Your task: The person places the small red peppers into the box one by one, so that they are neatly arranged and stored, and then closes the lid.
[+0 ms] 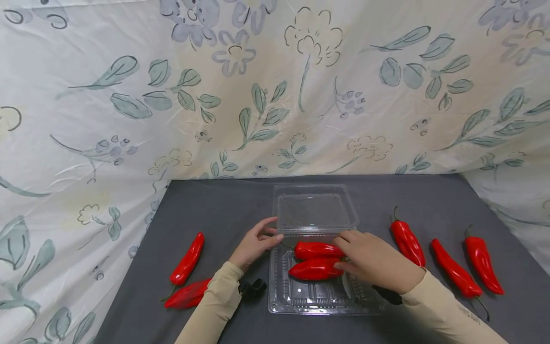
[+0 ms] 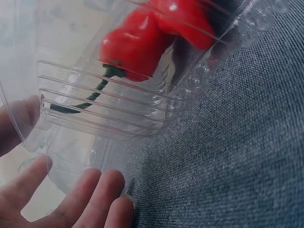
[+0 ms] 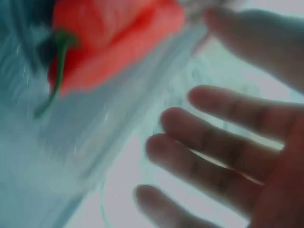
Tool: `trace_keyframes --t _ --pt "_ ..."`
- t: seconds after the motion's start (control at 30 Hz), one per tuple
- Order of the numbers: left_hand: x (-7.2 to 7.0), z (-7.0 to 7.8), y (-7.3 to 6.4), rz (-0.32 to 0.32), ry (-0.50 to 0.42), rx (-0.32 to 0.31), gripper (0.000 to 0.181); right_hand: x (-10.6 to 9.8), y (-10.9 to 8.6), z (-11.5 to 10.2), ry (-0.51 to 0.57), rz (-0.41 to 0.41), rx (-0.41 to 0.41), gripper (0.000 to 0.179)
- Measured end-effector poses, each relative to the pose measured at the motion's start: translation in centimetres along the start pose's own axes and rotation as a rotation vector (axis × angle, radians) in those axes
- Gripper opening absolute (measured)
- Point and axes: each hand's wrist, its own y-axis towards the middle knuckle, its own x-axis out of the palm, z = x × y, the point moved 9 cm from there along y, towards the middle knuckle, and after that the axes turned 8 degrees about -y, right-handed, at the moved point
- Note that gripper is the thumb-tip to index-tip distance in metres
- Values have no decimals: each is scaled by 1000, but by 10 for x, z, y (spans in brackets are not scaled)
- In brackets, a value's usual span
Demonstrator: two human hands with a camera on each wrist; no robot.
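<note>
Two red peppers lie side by side in the clear plastic clamshell box, the back pepper (image 1: pixel 317 250) with its stem toward the left and the front pepper (image 1: pixel 313 269) close against it. The box base (image 1: pixel 313 306) sits on the dark tabletop, its lid (image 1: pixel 315 210) folded back. My left hand (image 1: pixel 255 243) is at the box's back left corner, thumb at the clear wall, fingers loosely spread. Over the peppers' right ends reaches my right hand (image 1: pixel 378 258); in the blurred right wrist view its fingers (image 3: pixel 213 142) are extended, apart from the peppers.
To the right lie three more red peppers: one beside my right hand (image 1: pixel 407 241), a middle one (image 1: pixel 455 267) and an outer one (image 1: pixel 483 263). On the left are another pepper (image 1: pixel 187 260) and one partly behind my left sleeve (image 1: pixel 189 294). A floral cloth (image 1: pixel 275 95) hangs behind.
</note>
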Motion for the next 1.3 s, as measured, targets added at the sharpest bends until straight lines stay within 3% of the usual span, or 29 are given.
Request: trace_keyframes --t 0.23,0.33,0.4,0.43,0.5,0.63,0.73,0.87,1.0,1.17,1.3 --pt "-3 3 1 18 -3 -5 59 -26 -21 38 -54 181 41 37" --pt "-4 5 1 25 -4 -10 60 -26 -33 57 -61 200 87 29" --pt "-4 6 1 25 -5 -15 60 -21 -42 71 -60 191 134 41" --pt "-4 7 1 25 -6 -15 60 -18 -47 78 -61 175 159 51" --pt "-5 7 1 25 -6 -14 59 -11 -58 93 -60 137 215 53" --pt "-6 4 3 28 -11 -9 58 1 -80 127 -40 60 330 32" --pt "-8 -6 9 35 -15 -11 59 15 -99 154 -14 -6 440 33" --pt "-9 -25 16 44 -13 -14 60 42 -134 193 37 -134 643 36" --pt "-9 -32 17 45 -3 -5 60 64 -178 227 69 -274 888 50" --pt "-7 -31 15 39 -5 10 59 82 -221 250 59 -415 1139 52" --pt "-6 -31 15 34 -18 11 59 90 -237 256 74 -471 1236 54"
